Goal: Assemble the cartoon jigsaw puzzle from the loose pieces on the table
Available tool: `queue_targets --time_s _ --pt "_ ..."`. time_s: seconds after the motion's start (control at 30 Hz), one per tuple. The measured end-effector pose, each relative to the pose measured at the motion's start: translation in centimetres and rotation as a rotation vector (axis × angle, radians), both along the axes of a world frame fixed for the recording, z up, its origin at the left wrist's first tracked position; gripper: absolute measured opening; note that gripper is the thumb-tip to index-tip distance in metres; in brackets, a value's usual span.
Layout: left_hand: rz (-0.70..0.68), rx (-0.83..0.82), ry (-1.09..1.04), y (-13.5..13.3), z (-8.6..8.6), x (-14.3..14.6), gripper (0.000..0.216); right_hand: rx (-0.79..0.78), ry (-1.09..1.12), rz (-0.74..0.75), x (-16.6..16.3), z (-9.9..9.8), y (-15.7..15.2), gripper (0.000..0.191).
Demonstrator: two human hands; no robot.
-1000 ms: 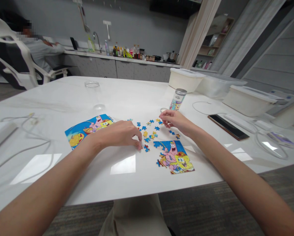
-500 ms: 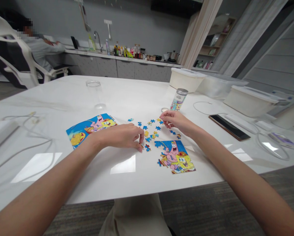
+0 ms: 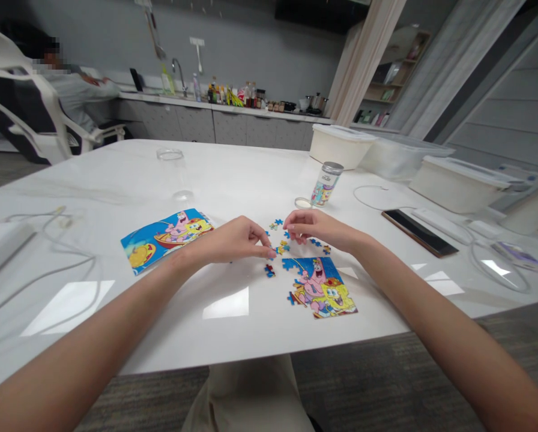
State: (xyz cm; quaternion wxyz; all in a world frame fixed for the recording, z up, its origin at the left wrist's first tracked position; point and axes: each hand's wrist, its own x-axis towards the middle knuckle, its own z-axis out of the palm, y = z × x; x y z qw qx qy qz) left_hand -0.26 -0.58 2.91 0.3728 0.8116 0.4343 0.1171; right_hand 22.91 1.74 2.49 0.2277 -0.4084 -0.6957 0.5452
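My left hand [image 3: 244,240] is over the loose puzzle pieces, its thumb and fingers drawn together at the tips. Whatever may be between them is hidden. Just across from it, my right hand [image 3: 311,228] hovers low over other pieces with its fingers curled in. What it may hold is too small to make out. A red and blue puzzle piece [image 3: 269,271] lies below my left fingertips. Nearer to me is a partly joined jigsaw puzzle [image 3: 325,288] with cartoon figures and a ragged left side. Beside my left wrist lies a printed picture sheet [image 3: 161,236] with the same figures.
Behind my right hand stand a printed tube [image 3: 326,185] and a round lid [image 3: 302,203]. A clear cylinder [image 3: 179,174] is at the back left. White bins [image 3: 341,147], a phone [image 3: 418,233] and cables line the right. A person [image 3: 75,93] sits far left.
My left hand has moved right across the loose pieces, covering several of them. My right hand has come slightly left and nearer to me. The joined puzzle looks the same.
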Motion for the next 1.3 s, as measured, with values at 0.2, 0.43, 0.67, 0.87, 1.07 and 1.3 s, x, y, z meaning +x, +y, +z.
queue_targets --time_s 0.2,0.43,0.67,0.87,1.07,1.3 --pt "0.057 -0.141 -0.098 -0.1 -0.6 0.2 0.04 -0.079 0.048 0.288 -0.3 -0.3 -0.7 0.014" --pt "0.051 -0.339 -0.298 -0.5 -0.4 0.4 0.035 -0.062 0.067 0.309 -0.4 -0.5 -0.5 0.013" --pt "0.047 -0.492 -0.312 -0.8 0.1 0.5 0.033 -0.058 0.05 0.31 -0.3 -0.5 -0.6 0.013" --pt "-0.138 -0.31 -0.09 -1.0 0.0 0.4 0.036 -0.077 0.065 0.344 -0.3 -0.4 -0.7 0.015" --pt "-0.093 -0.274 -0.046 -0.6 -0.5 0.6 0.025 -0.05 0.013 0.427 -0.2 -0.1 -0.9 0.017" --pt "-0.035 -0.235 -0.07 -0.5 -0.7 0.5 0.02 -0.107 0.011 0.443 -0.3 -0.1 -1.2 0.017"
